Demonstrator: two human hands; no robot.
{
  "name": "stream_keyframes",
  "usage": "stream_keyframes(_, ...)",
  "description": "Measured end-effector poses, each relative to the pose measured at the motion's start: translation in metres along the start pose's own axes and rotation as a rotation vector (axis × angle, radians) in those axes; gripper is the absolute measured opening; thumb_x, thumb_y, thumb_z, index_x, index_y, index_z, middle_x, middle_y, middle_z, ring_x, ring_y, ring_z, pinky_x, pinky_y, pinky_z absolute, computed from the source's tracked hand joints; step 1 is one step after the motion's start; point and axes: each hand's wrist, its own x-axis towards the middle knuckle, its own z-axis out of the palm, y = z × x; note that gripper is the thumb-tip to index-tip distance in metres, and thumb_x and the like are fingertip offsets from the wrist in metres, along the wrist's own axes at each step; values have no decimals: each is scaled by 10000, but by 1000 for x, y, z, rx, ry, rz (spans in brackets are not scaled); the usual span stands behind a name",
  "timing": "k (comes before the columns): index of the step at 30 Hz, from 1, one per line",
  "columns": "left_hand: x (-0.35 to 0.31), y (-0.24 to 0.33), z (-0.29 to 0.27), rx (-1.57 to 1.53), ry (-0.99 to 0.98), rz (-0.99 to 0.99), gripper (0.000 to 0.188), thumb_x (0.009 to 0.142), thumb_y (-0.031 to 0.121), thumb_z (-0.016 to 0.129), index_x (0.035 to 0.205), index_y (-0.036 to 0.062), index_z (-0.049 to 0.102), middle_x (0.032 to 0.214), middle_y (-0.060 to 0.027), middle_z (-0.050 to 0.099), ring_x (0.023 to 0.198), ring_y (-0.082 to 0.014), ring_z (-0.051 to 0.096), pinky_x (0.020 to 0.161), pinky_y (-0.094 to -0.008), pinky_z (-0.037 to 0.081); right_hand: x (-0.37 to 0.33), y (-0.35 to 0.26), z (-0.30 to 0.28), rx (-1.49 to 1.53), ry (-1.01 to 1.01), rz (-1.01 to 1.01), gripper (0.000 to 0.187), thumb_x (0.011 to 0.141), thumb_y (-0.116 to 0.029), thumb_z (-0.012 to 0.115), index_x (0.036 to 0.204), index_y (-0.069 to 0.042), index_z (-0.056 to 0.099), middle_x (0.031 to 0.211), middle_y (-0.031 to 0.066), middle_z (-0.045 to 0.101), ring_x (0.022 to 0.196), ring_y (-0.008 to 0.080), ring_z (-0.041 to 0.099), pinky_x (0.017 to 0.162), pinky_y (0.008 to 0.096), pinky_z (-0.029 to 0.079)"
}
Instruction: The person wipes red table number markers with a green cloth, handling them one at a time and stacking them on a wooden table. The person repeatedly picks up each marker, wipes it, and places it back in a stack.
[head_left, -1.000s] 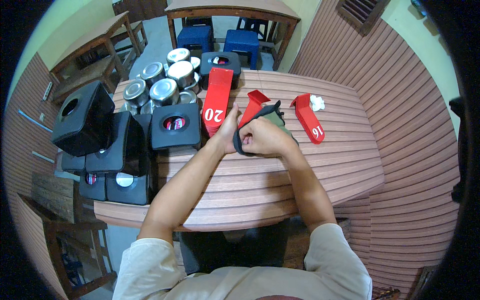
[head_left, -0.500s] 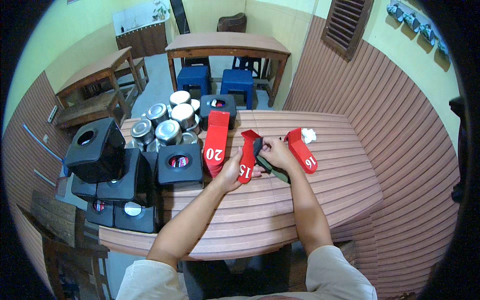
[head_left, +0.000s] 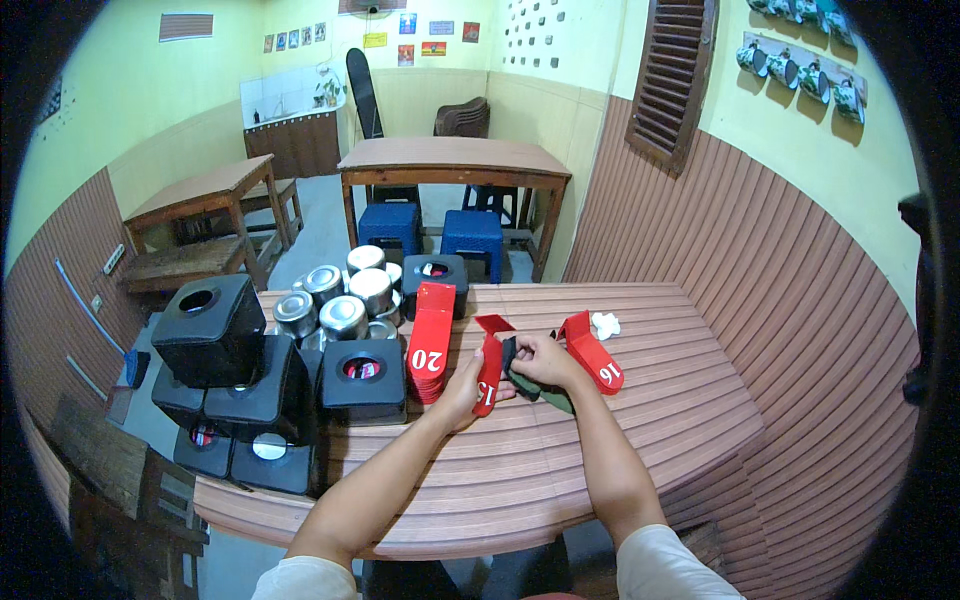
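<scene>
My left hand (head_left: 462,394) is closed around a red L-bent table number sign (head_left: 490,370) with white digits, tilted above the table. Against the right side of this sign, my right hand (head_left: 546,361) pinches a dark green and black cloth (head_left: 556,400), whose loose end hangs below the fingers. To the left stands a stack of matching red signs (head_left: 433,325). Another red sign (head_left: 594,358) lies to the right of my right hand, with a crumpled white tissue (head_left: 605,325) just beyond it.
Black tissue boxes (head_left: 364,405) are piled on the table's left side, one more (head_left: 450,272) behind the red stack. Several round metal tins (head_left: 345,318) stand between them. The striped tabletop (head_left: 660,430) meets a panelled wall (head_left: 800,300) at right. Blue stools (head_left: 472,232) stand beyond.
The view has tilted up, so the table sits lower and more of the far wall shows. Both hands keep hold of the sign and the cloth, with the fingers slightly shifted.
</scene>
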Motion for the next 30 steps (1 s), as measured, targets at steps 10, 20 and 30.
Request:
stream_keyframes(10, 0, 2, -7, -112, 59, 34, 554, 1111, 529, 299, 1358, 106, 557, 1173, -79, 691, 996, -252, 706, 908, -466, 604, -9, -37, 30, -196, 206, -68, 402, 803, -229, 657, 1175, -78, 683, 875, 136, 657, 775, 292, 666, 708, 405, 527)
stream_keyframes(20, 4, 5, -13, -184, 125, -42, 504, 1119, 489, 327, 1268, 102, 613, 1129, -84, 720, 969, -237, 719, 872, -405, 591, -19, -43, 49, -258, 324, -159, 238, 806, -245, 663, 892, -49, 559, 828, 135, 626, 754, 388, 644, 657, 500, 491)
stream_keyframes(30, -11, 15, 9, 120, 46, -82, 609, 1118, 517, 258, 1250, 21, 585, 986, -158, 729, 756, -281, 734, 690, -402, 636, -47, -24, 16, 577, 222, -122, 141, 910, -6, 575, 1019, 8, 664, 837, -20, 630, 759, 68, 584, 689, 239, 489)
